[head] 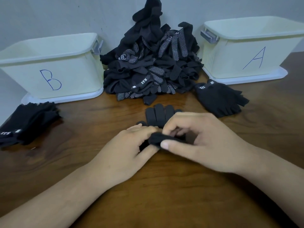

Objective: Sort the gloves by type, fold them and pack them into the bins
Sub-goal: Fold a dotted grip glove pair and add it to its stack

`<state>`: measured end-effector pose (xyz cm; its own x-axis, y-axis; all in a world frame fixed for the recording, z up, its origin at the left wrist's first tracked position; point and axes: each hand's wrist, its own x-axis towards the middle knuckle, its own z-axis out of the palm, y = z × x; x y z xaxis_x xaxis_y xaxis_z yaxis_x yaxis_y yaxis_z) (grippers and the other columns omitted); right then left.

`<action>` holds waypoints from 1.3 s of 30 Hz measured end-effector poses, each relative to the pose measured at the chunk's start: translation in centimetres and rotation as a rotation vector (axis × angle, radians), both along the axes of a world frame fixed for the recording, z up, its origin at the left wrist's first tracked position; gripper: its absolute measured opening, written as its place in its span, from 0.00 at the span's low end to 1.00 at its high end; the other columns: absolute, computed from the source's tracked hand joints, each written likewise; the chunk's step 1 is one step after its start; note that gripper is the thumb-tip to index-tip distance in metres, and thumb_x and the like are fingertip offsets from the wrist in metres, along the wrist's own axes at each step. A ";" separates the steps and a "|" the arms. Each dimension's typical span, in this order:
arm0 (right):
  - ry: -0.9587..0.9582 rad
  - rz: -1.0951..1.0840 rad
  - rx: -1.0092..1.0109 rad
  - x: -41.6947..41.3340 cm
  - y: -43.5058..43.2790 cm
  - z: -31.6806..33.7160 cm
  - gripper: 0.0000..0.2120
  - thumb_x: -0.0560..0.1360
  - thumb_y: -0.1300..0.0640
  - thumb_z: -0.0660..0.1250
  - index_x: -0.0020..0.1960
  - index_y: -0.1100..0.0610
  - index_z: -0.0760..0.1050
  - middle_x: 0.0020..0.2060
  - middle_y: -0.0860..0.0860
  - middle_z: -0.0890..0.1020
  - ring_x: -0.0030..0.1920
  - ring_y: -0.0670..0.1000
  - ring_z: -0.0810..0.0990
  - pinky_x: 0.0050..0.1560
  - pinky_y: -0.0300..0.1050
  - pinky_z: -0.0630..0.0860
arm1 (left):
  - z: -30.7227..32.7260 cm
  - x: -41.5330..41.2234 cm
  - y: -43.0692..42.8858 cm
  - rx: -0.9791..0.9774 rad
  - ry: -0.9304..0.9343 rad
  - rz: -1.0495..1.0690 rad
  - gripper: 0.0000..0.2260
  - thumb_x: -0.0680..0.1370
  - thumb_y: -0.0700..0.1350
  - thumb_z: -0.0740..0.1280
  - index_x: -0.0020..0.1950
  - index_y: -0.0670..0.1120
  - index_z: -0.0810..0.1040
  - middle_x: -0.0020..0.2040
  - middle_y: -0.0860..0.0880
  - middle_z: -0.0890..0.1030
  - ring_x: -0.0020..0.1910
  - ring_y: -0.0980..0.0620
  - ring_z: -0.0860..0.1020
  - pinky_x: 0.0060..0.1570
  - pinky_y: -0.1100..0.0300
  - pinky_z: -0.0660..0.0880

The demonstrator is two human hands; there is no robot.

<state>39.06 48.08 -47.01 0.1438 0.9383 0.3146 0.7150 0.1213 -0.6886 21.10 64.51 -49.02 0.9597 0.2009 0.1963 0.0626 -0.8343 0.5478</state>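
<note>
While bin B [74, 74] and bin A [230, 60] flank the pile [153, 66], left hand [121, 150] and right hand [205, 142] pinch one glove [158, 115].

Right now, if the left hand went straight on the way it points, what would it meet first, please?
The left hand pinches the glove; onward, it would likely meet the fingers of the right hand first, though depth is unclear.
</note>
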 end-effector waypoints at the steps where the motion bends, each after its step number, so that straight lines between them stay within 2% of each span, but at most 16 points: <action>1: 0.101 -0.016 -0.003 0.6 -0.1 0.2 0.06 0.78 0.48 0.76 0.53 0.48 0.84 0.50 0.45 0.85 0.54 0.51 0.85 0.54 0.45 0.81 | 0.0 0.1 0.0 -0.004 -0.001 0.032 0.08 0.85 0.51 0.66 0.63 0.59 0.81 0.57 0.69 0.81 0.60 0.67 0.79 0.71 0.62 0.69; 3: 0.217 -0.001 -0.071 2.0 -0.5 0.7 0.15 0.76 0.43 0.76 0.60 0.47 0.83 0.56 0.45 0.85 0.60 0.51 0.84 0.62 0.52 0.81 | 0.2 -0.1 -0.1 -0.041 -0.038 0.072 0.09 0.85 0.52 0.65 0.62 0.61 0.83 0.53 0.65 0.83 0.55 0.64 0.81 0.62 0.63 0.74; 6: 0.028 0.032 -0.210 3.3 -0.7 0.5 0.23 0.73 0.44 0.81 0.66 0.45 0.80 0.60 0.43 0.83 0.64 0.48 0.82 0.64 0.49 0.78 | 0.5 -0.5 -0.5 -0.108 -0.059 0.163 0.09 0.84 0.55 0.67 0.62 0.64 0.83 0.48 0.65 0.84 0.43 0.67 0.81 0.41 0.71 0.73; 7: -0.044 0.018 -0.225 3.3 -0.5 0.2 0.23 0.73 0.44 0.81 0.65 0.47 0.81 0.59 0.44 0.83 0.63 0.48 0.82 0.63 0.49 0.78 | 0.5 -0.5 -0.5 -0.132 -0.056 0.177 0.09 0.84 0.55 0.67 0.62 0.64 0.83 0.47 0.65 0.84 0.40 0.69 0.80 0.38 0.72 0.71; 10: -0.123 -0.020 -0.186 3.1 0.1 -1.1 0.16 0.78 0.44 0.77 0.60 0.52 0.83 0.52 0.47 0.85 0.55 0.50 0.84 0.56 0.54 0.80 | 0.8 -0.6 -0.5 -0.120 -0.030 0.179 0.11 0.84 0.59 0.64 0.64 0.65 0.82 0.49 0.66 0.84 0.47 0.66 0.81 0.43 0.67 0.75; 12: -0.052 -0.030 -0.161 3.0 0.1 -1.5 0.13 0.80 0.45 0.74 0.55 0.55 0.84 0.46 0.50 0.85 0.48 0.51 0.85 0.51 0.57 0.81 | 1.0 -0.7 -0.6 -0.134 -0.021 0.163 0.12 0.84 0.59 0.63 0.65 0.63 0.82 0.52 0.67 0.85 0.52 0.64 0.82 0.49 0.61 0.79; 14: -0.016 -0.031 -0.150 3.0 -0.1 -1.4 0.13 0.80 0.46 0.74 0.48 0.57 0.83 0.40 0.51 0.84 0.41 0.52 0.84 0.46 0.57 0.80 | 1.2 -0.7 -0.8 -0.180 -0.023 0.152 0.13 0.84 0.58 0.64 0.65 0.60 0.83 0.55 0.68 0.85 0.55 0.66 0.82 0.55 0.61 0.78; 17: 0.001 -0.021 -0.140 2.7 -0.3 -1.1 0.14 0.80 0.49 0.75 0.40 0.55 0.79 0.34 0.51 0.81 0.36 0.52 0.81 0.41 0.49 0.78 | 1.4 -0.9 -1.3 -0.269 -0.032 0.153 0.15 0.83 0.58 0.65 0.70 0.62 0.77 0.59 0.69 0.83 0.58 0.67 0.82 0.60 0.62 0.78; 20: 0.013 -0.060 -0.137 2.6 -0.3 -0.9 0.17 0.79 0.49 0.76 0.35 0.48 0.75 0.31 0.49 0.80 0.33 0.50 0.79 0.37 0.41 0.75 | 1.7 -1.0 -1.4 -0.374 0.006 0.161 0.18 0.81 0.59 0.69 0.71 0.65 0.73 0.58 0.63 0.85 0.57 0.60 0.84 0.60 0.51 0.81; 23: 0.050 -0.117 -0.163 2.4 -0.2 -1.0 0.17 0.79 0.47 0.76 0.34 0.49 0.75 0.31 0.48 0.80 0.33 0.53 0.79 0.36 0.49 0.77 | 1.8 -0.9 -1.2 -0.391 0.024 0.204 0.20 0.81 0.55 0.71 0.71 0.65 0.71 0.55 0.59 0.87 0.54 0.55 0.86 0.58 0.46 0.82; 25: 0.072 -0.151 -0.181 2.2 0.1 -1.1 0.15 0.79 0.44 0.75 0.36 0.46 0.76 0.30 0.48 0.81 0.34 0.57 0.80 0.38 0.52 0.77 | 1.6 -0.6 -1.2 -0.382 0.005 0.242 0.19 0.82 0.52 0.71 0.70 0.65 0.71 0.54 0.61 0.87 0.54 0.58 0.86 0.59 0.48 0.81; 29: 0.088 -0.223 -0.171 1.7 0.6 -1.3 0.17 0.79 0.42 0.73 0.38 0.50 0.76 0.30 0.50 0.80 0.34 0.55 0.79 0.39 0.50 0.77 | 1.1 0.0 -1.2 -0.302 -0.033 0.340 0.18 0.81 0.54 0.71 0.68 0.64 0.70 0.48 0.66 0.86 0.49 0.65 0.84 0.51 0.62 0.80; 31: 0.067 -0.278 -0.167 1.5 0.7 -1.4 0.18 0.79 0.42 0.73 0.36 0.51 0.76 0.29 0.49 0.79 0.32 0.52 0.77 0.37 0.47 0.75 | 0.8 0.3 -1.0 -0.237 -0.052 0.394 0.20 0.80 0.57 0.72 0.68 0.65 0.67 0.44 0.63 0.86 0.45 0.62 0.84 0.43 0.61 0.78; 35: -0.021 -0.373 -0.216 1.2 1.1 -1.6 0.18 0.79 0.40 0.72 0.36 0.49 0.78 0.28 0.48 0.81 0.30 0.46 0.79 0.35 0.43 0.76 | -0.3 1.1 -0.1 -0.148 -0.061 0.465 0.28 0.78 0.62 0.72 0.74 0.62 0.64 0.44 0.59 0.86 0.44 0.58 0.84 0.42 0.61 0.78; 37: -0.093 -0.409 -0.248 1.2 1.4 -1.6 0.18 0.78 0.39 0.73 0.37 0.49 0.78 0.27 0.46 0.81 0.32 0.45 0.80 0.35 0.41 0.75 | -0.9 1.3 0.0 -0.044 -0.039 0.462 0.29 0.78 0.63 0.70 0.75 0.60 0.63 0.46 0.58 0.82 0.46 0.56 0.80 0.51 0.59 0.76; 39: -0.167 -0.450 -0.271 1.2 1.5 -1.7 0.16 0.76 0.37 0.73 0.40 0.48 0.77 0.28 0.45 0.81 0.35 0.43 0.80 0.36 0.39 0.74 | -1.2 1.3 0.1 0.035 -0.028 0.440 0.27 0.79 0.62 0.68 0.76 0.58 0.65 0.51 0.61 0.76 0.53 0.59 0.74 0.62 0.55 0.72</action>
<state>40.28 49.55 -48.76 0.5180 0.8464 0.1231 0.7576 -0.3872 -0.5255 22.40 64.58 -50.20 0.7785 0.5819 0.2352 0.4015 -0.7497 0.5261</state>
